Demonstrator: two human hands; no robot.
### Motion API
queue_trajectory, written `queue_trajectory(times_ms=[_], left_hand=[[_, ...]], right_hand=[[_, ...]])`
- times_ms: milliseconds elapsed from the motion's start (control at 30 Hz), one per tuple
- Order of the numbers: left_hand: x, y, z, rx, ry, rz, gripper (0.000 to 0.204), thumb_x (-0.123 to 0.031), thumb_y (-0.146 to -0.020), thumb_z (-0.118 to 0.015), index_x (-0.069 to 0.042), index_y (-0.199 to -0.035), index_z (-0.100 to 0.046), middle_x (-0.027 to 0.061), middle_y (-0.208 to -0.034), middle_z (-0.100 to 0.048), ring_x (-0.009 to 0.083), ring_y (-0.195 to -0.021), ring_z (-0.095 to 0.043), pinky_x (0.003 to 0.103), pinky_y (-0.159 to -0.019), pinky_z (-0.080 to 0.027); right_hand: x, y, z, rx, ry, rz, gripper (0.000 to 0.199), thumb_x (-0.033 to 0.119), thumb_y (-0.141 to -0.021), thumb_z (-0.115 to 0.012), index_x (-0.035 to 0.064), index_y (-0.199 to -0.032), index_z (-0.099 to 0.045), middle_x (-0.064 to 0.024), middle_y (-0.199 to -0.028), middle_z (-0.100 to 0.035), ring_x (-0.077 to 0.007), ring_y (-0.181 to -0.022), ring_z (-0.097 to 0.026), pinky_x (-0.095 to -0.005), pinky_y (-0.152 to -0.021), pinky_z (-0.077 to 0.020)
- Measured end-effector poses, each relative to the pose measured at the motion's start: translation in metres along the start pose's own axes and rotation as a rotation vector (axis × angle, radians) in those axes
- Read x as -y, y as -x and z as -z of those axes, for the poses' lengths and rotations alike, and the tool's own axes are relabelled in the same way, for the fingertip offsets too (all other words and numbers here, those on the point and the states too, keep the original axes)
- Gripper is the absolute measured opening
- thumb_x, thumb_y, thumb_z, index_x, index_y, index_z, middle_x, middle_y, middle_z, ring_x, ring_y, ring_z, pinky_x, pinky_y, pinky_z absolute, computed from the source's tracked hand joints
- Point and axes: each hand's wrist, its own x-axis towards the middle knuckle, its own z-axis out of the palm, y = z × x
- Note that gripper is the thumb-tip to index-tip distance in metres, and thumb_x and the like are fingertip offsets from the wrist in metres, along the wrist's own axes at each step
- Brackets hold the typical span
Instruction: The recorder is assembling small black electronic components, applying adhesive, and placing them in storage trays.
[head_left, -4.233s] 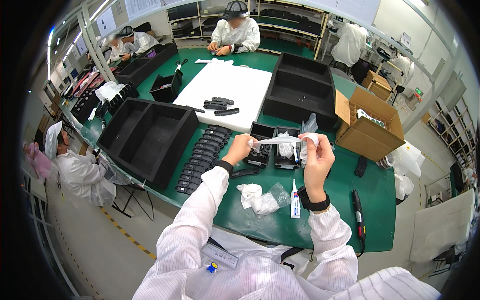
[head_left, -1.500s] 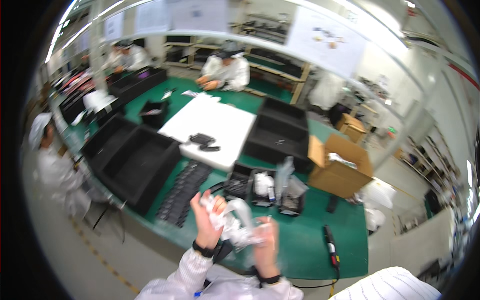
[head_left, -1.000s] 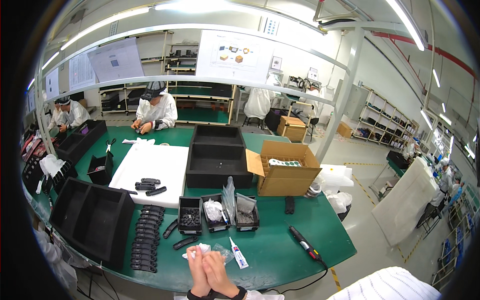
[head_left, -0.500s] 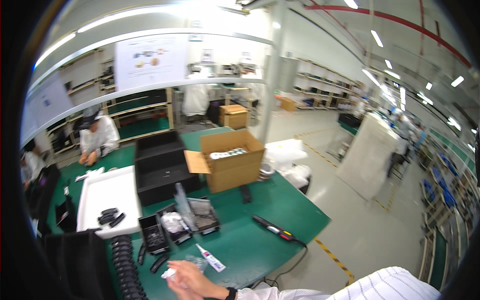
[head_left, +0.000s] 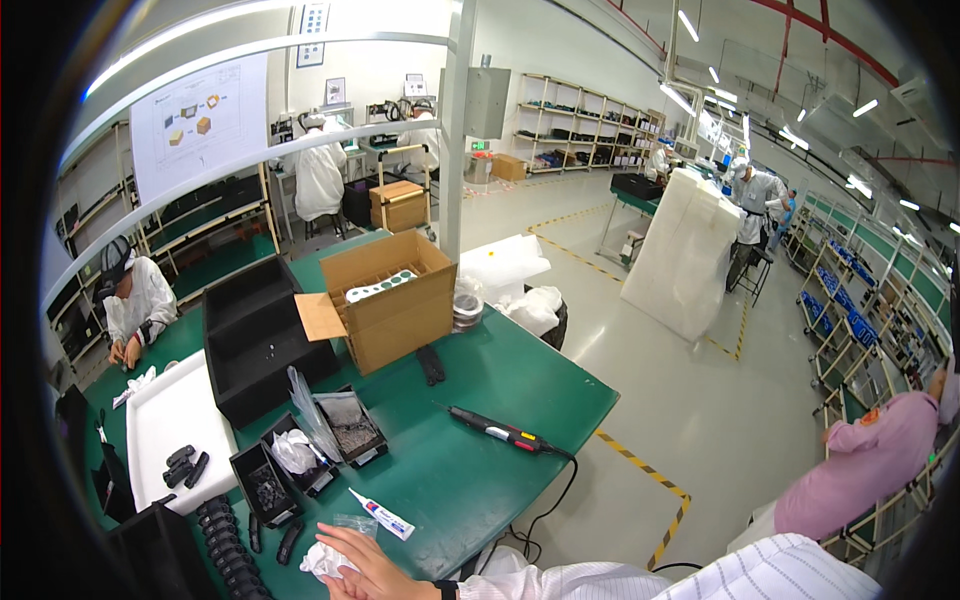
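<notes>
At the bottom edge, my right hand (head_left: 372,568) comes in from the right with a black band at the wrist. Its fingers are closed around a crumpled white cloth or tissue (head_left: 322,561), partly covered by the hand. A clear plastic bag (head_left: 357,524) lies just beyond the fingers. Close by on the green table is a white tube with a pointed nozzle (head_left: 383,514). Curved black parts (head_left: 290,542) lie to the left, beside a row of ribbed black pieces (head_left: 228,550). I do not see my left hand.
Black bins (head_left: 268,487) hold small parts and bags. A white tray (head_left: 150,420) with black pieces, black boxes (head_left: 262,345) and an open carton (head_left: 405,320) stand farther back. A corded electric screwdriver (head_left: 500,430) lies right. Co-workers (head_left: 140,295) are around.
The view has swung right and sharpened, so the table sits farther left. A person in pink has come into view at the right. The white cloth stays in my right hand.
</notes>
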Motion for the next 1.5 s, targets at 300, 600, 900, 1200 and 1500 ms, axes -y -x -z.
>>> queue_trajectory(times_ms=[300, 600, 900, 1200, 1500], left_hand=[[0.026, 0.007, -0.035, -0.329, -0.210, -0.025, 0.063, -0.049, -0.098, -0.041, 0.002, -0.134, -0.044, 0.0149, -0.128, -0.055, 0.0292, -0.109, -0.056, 0.040, -0.092, -0.046], [0.051, -0.016, -0.046, -0.339, -0.263, 0.106, 0.085, -0.069, -0.093, -0.031, 0.000, -0.143, -0.035, 0.0126, -0.139, -0.048, 0.0277, -0.124, -0.048, 0.043, -0.102, -0.041], [0.116, -0.039, -0.060, -0.153, -0.801, 0.571, 0.101, -0.079, -0.090, -0.026, 0.005, -0.146, -0.031, 0.0168, -0.153, -0.036, 0.0267, -0.132, -0.044, 0.046, -0.109, -0.037], [0.121, -0.056, -0.064, 0.267, -2.020, 0.249, 0.029, -0.017, -0.099, -0.056, 0.000, -0.123, -0.061, 0.0206, -0.102, -0.069, 0.0353, -0.091, -0.067, 0.039, -0.081, -0.053], [0.133, -0.058, -0.043, 0.260, -2.092, 0.303, 0.028, -0.014, -0.098, -0.055, 0.000, -0.122, -0.061, 0.0207, -0.099, -0.069, 0.0368, -0.089, -0.067, 0.040, -0.080, -0.052]], right_hand=[[0.040, 0.009, 0.023, 0.186, 0.072, 0.073, 0.048, 0.019, -0.094, -0.057, 0.0087, -0.140, -0.051, -0.0090, -0.157, -0.034, -0.0289, -0.146, -0.027, -0.0467, -0.116, -0.0221], [-0.001, 0.023, 0.034, 0.153, -0.074, -0.317, 0.026, 0.017, -0.089, -0.062, 0.0022, -0.110, -0.068, -0.0126, -0.110, -0.070, -0.0264, -0.103, -0.066, -0.0396, -0.090, -0.0493], [-0.041, 0.018, 0.163, -0.583, -0.618, -0.510, 0.022, -0.005, -0.091, -0.040, 0.0003, -0.091, -0.062, 0.0003, -0.057, -0.051, -0.0068, -0.044, -0.044, -0.0237, -0.041, -0.0347], [-0.067, 0.049, 0.376, -1.222, -0.558, -0.151, 0.030, 0.024, -0.107, -0.043, 0.0075, -0.082, -0.047, 0.0007, -0.061, -0.042, -0.0056, -0.040, -0.030, -0.0224, -0.037, -0.0229], [-0.051, 0.014, 0.467, -1.085, -0.327, -0.153, 0.009, 0.008, -0.097, -0.052, 0.0056, -0.105, -0.048, -0.0061, -0.087, -0.053, -0.0130, -0.070, -0.053, -0.0284, -0.073, -0.0464]])
